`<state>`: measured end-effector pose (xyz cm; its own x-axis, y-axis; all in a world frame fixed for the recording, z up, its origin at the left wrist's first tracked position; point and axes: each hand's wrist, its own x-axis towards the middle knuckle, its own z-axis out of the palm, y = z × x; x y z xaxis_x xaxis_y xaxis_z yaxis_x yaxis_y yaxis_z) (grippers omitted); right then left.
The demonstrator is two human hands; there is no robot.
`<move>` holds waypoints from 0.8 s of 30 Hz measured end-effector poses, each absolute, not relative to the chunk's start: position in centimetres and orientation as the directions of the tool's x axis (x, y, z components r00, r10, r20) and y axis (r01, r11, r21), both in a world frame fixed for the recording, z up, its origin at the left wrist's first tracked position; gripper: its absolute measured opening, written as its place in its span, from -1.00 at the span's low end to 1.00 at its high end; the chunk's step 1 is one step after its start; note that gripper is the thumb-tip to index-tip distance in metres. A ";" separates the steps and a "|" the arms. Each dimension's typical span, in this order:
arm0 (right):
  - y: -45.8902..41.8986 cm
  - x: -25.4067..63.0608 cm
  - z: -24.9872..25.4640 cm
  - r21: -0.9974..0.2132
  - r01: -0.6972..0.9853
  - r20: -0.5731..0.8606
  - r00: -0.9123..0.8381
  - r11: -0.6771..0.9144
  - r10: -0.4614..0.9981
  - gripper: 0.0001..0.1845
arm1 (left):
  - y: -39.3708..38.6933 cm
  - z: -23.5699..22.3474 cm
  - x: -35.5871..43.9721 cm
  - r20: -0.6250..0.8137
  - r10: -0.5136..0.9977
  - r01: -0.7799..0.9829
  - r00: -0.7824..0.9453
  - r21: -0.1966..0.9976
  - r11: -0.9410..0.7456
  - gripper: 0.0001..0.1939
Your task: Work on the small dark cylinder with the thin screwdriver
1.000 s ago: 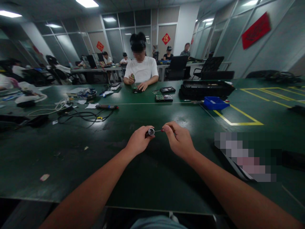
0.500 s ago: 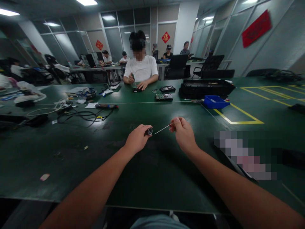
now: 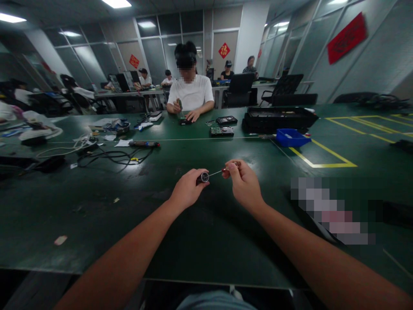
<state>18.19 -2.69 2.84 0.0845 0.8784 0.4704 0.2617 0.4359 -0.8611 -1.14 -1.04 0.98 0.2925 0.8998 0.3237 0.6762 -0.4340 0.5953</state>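
My left hand (image 3: pixel 188 188) is closed around a dark cylindrical piece (image 3: pixel 204 177) whose round, metal-rimmed end faces right. Between the fingers of my right hand (image 3: pixel 241 178) is a screwdriver (image 3: pixel 215 173) with a thin metal shaft; most of its handle is hidden by the fingers. The shaft points left, and its tip meets the round end of the cylinder. Both hands are held above the green table (image 3: pixel 193 249).
Across the table a person (image 3: pixel 191 94) in a white shirt works with a tool. Hard drives (image 3: pixel 222 131), a blue bin (image 3: pixel 293 137) and a black tray (image 3: pixel 279 119) lie ahead. Dark cables (image 3: pixel 109 157) and another tool (image 3: pixel 144 144) are at left. A blurred-out object (image 3: pixel 329 211) lies right.
My right hand has moved left, bringing the screwdriver tip from just short of the cylinder to its round end. My left hand has turned that end slightly more toward me.
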 end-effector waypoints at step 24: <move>-4.4 18.4 4.1 -0.641 0.544 0.551 -0.165 0.541 0.818 -0.81 | -0.9 0.5 -1.4 0.316 0.910 0.677 0.269 0.610 -0.412 -0.62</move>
<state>18.40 -4.37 4.14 -0.1651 0.8180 0.5510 0.5440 0.5415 -0.6409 -1.36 -0.85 0.52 0.2695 0.9097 0.3160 0.6766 -0.4124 0.6101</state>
